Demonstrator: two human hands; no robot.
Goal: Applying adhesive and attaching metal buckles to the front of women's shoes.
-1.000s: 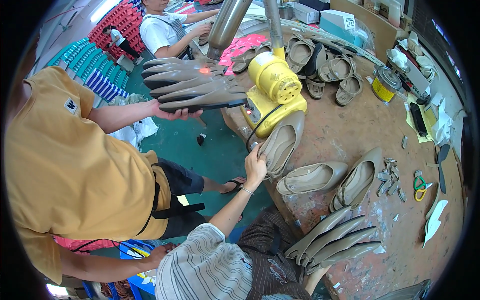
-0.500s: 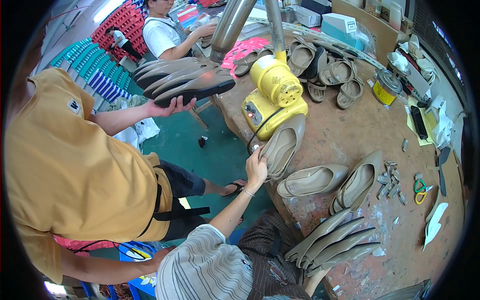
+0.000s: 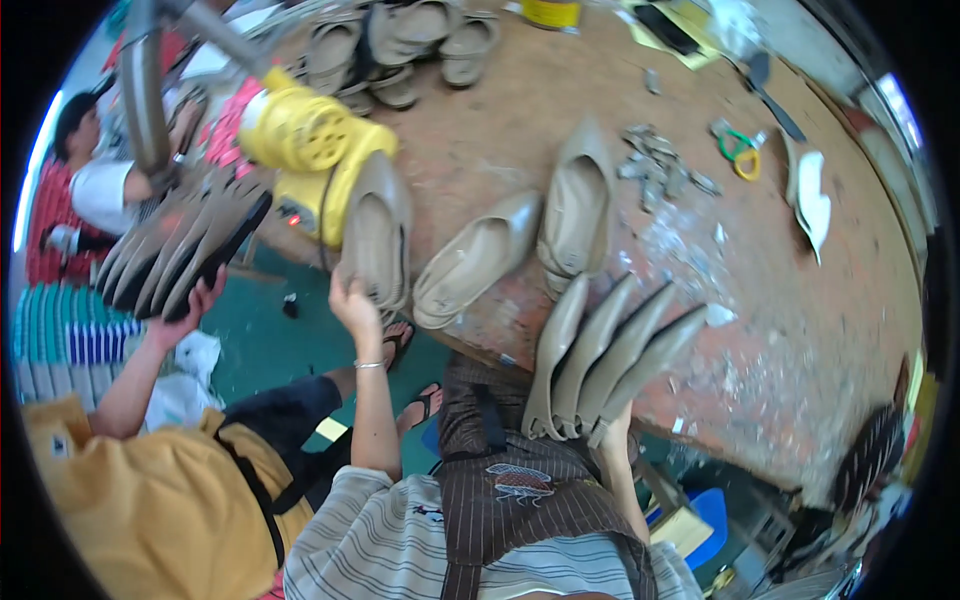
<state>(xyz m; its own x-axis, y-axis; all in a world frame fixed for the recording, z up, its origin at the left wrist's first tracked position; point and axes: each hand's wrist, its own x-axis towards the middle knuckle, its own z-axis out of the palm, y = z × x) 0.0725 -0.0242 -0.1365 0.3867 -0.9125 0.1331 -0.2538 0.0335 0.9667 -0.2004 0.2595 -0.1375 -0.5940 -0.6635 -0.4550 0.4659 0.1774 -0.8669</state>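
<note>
My left hand is closed on the heel end of a beige pointed flat shoe, whose toe reaches up beside the yellow machine. Two more beige pointed shoes rest on the workbench: one slanted, the other toe-away. Over the near bench edge, a fanned bunch of several beige shoes is held at the heels by my right hand; its fingers are mostly hidden beneath them.
At left, a person in a yellow shirt holds several dark-soled shoes. Beige sandals lie at the back of the workbench. Small metal pieces, green-yellow scissors and a white cutout lie to the right.
The view has turned, so the bench now fills more of the middle and right. My left hand still grips its shoe; the bunch in my right hand now shows more upright.
</note>
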